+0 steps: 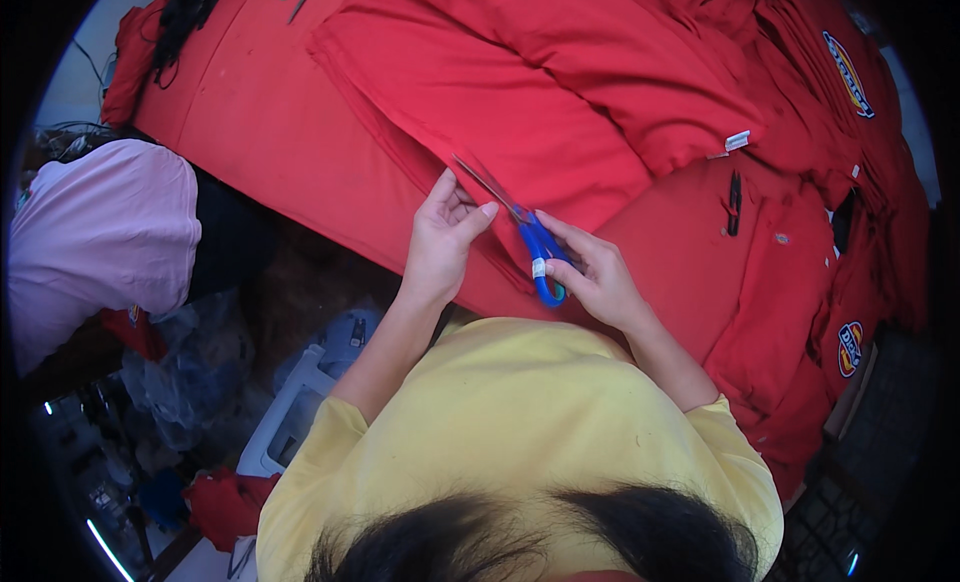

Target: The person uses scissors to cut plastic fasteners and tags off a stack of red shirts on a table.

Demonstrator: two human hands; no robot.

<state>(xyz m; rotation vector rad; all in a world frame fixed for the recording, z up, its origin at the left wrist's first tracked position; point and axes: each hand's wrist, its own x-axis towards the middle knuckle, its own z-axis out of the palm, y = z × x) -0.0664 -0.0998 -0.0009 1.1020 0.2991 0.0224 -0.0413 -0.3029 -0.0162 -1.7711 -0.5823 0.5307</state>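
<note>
1. Head view, 12 o'clock at the top edge: the right hand (592,274), towards 3 o'clock of centre, grips blue-handled scissors (536,244), its thumb and fingers closed around the handles.
2. The scissors lie just off centre towards 1 o'clock, blades pointing to 10 o'clock; a white band (539,268) wraps one handle.
3. The left hand (447,225), at 11 o'clock of centre, has its fingers bent and its thumb reaching towards the blades; whether it pinches cloth or thread, I cannot tell.
4. A red garment (490,107) spreads at 12 o'clock on the red-covered surface (235,122), its near edge by the left hand and the blades.
5. Towards 2 o'clock, a white tag (737,141) sticks out from red cloth; below it lie black thread snips (735,204).
6. More red garments (835,242) with logo patches (849,74) heap up around 3 o'clock.
7. At 9 o'clock there is another person in a pink shirt (110,222); at 8 o'clock, a white plastic seat (270,437) stands beside the wearer's yellow shirt (520,412).
</note>
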